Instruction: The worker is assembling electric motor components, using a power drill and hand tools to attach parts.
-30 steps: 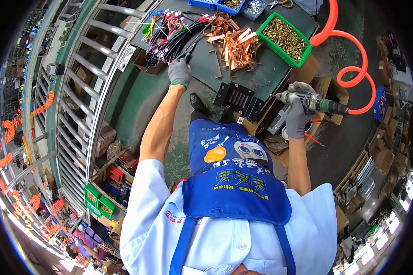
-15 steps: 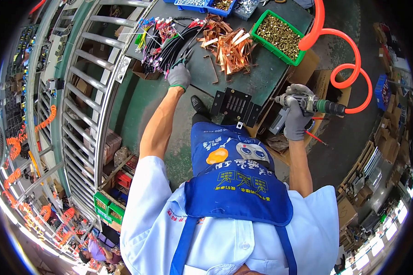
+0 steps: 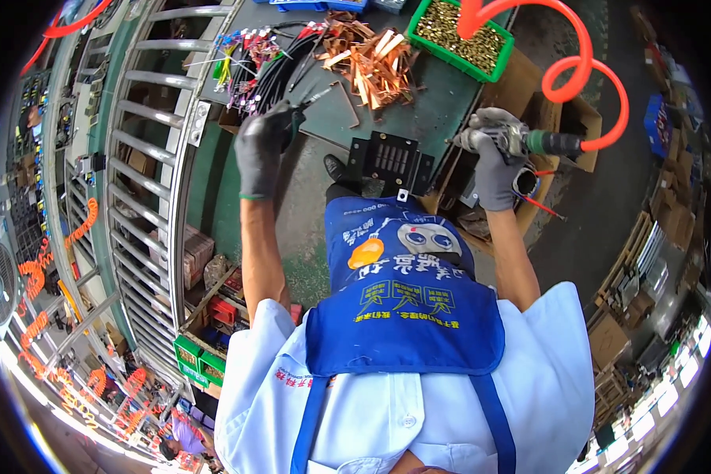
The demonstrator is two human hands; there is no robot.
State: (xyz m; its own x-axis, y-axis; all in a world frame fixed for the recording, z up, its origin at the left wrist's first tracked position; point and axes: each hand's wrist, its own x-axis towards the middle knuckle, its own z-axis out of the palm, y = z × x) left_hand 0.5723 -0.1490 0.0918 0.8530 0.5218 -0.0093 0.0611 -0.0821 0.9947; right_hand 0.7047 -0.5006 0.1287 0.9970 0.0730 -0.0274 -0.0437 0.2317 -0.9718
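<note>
My left hand [image 3: 261,150], in a grey glove, is closed around dark-handled pliers [image 3: 314,98] whose slim metal tip points up and right over the table's front edge. In my gloved right hand [image 3: 496,170] is a metal air-powered tool [image 3: 507,141], held level; its green and black end joins a red coiled hose [image 3: 586,79]. Between my hands, a black slotted metal bracket [image 3: 390,160] sits at the table's front edge, just above my apron. A thin copper strip [image 3: 344,104] lies near the pliers' tip. Fingers around the tool are partly hidden.
The dark table [image 3: 324,118] carries wire bundles [image 3: 261,67], piled copper strips [image 3: 379,63] and a green bin of brass fasteners [image 3: 462,39]. A roller conveyor [image 3: 146,150] runs along my left. Cardboard boxes [image 3: 581,130] stand right of the table.
My left hand has drawn back from the wires toward me and left, bringing the pliers along. The right hand with the air tool shows slightly higher and further left, as does the whole table.
</note>
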